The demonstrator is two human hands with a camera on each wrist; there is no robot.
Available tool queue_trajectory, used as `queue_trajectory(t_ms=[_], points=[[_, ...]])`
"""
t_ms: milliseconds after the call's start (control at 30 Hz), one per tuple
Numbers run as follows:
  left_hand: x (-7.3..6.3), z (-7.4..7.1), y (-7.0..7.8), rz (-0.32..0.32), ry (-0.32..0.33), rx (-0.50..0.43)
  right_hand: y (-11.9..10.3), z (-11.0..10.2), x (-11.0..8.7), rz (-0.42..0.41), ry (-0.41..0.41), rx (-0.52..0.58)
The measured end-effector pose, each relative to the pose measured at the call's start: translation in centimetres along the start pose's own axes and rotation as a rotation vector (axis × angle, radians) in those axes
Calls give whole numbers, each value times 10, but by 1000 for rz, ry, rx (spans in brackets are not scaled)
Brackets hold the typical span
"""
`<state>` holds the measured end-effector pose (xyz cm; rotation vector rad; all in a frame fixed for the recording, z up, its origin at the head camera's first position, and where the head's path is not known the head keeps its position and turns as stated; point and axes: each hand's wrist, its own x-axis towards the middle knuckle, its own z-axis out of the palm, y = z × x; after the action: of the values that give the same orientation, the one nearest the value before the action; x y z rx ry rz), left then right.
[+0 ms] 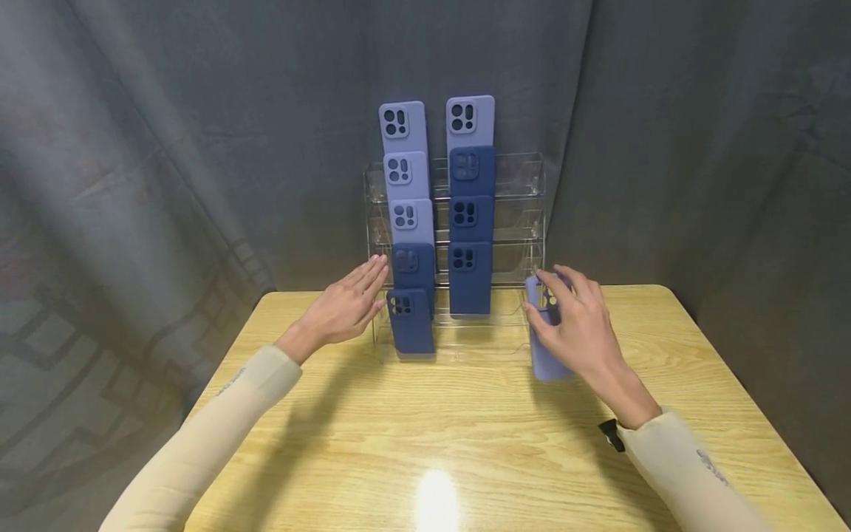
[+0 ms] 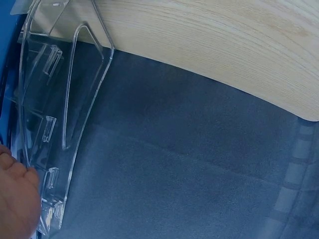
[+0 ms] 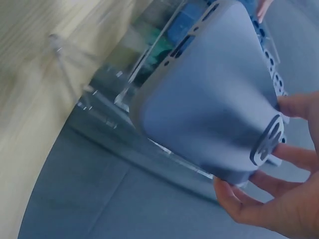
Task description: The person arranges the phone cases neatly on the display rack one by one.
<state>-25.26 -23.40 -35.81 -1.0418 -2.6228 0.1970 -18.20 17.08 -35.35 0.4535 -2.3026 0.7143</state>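
At the right end of the clear stepped stand, my right hand pinches a lavender phone case near its camera cutouts. The right wrist view shows the case's smooth back, with thumb and fingertips on its edges and by the camera ring. Straight fingers extend from my left hand beside the stand's left side, close to a dark blue phone case on the lowest tier; whether they touch is unclear. In the left wrist view, only part of that hand appears by the stand's transparent side panel.
Phone cases lean in two columns: lavender cases above dark blue ones on the left, and one lavender case above several dark blue cases on the right. Wooden table below; grey curtain behind.
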Motion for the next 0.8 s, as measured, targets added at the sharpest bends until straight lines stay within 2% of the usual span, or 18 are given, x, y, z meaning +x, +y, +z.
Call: queue_trajectory(t_ms=[167, 400, 633, 800], points=[[1, 1, -1, 7, 17, 13, -11, 14, 11, -11, 44, 42], [0, 2, -1, -3, 11, 4, -29, 37, 21, 2, 44, 67], [0, 4, 0, 0, 14, 0, -42, 63, 24, -33, 128, 68], [0, 2, 0, -1, 15, 12, -48, 79, 27, -45, 152, 56]])
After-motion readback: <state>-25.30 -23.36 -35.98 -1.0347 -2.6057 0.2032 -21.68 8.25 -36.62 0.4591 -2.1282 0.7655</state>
